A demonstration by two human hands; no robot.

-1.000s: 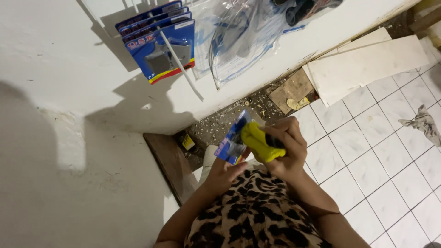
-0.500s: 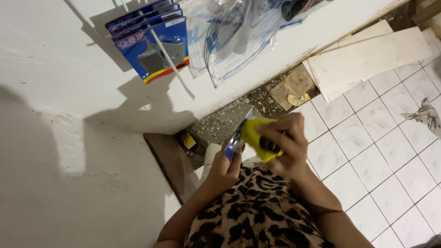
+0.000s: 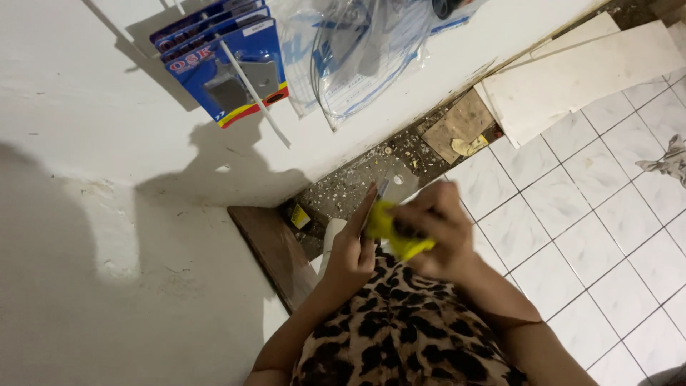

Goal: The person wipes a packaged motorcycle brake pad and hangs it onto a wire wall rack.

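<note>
My right hand (image 3: 437, 230) is closed around a small yellow object (image 3: 391, 230) held in front of my leopard-print top (image 3: 396, 332). My left hand (image 3: 351, 251) grips the thin card packaging (image 3: 379, 198) edge-on beside the yellow object; its clear plastic part points toward the wall. Both hands are close together and slightly blurred. The part of the yellow object under my right fingers is hidden.
Blue carded packages (image 3: 227, 61) and clear plastic bags (image 3: 364, 50) hang on hooks on the white wall. Below lie rubble (image 3: 371, 179), a dark wooden plank (image 3: 275, 250), loose white tile slabs (image 3: 579, 71), cardboard scraps (image 3: 461, 129), a crumpled rag (image 3: 668, 161) and the white tiled floor (image 3: 593, 243).
The blue card, face-up a second ago, has turned edge-on in my left hand. My right hand has closed further over the yellow object.
</note>
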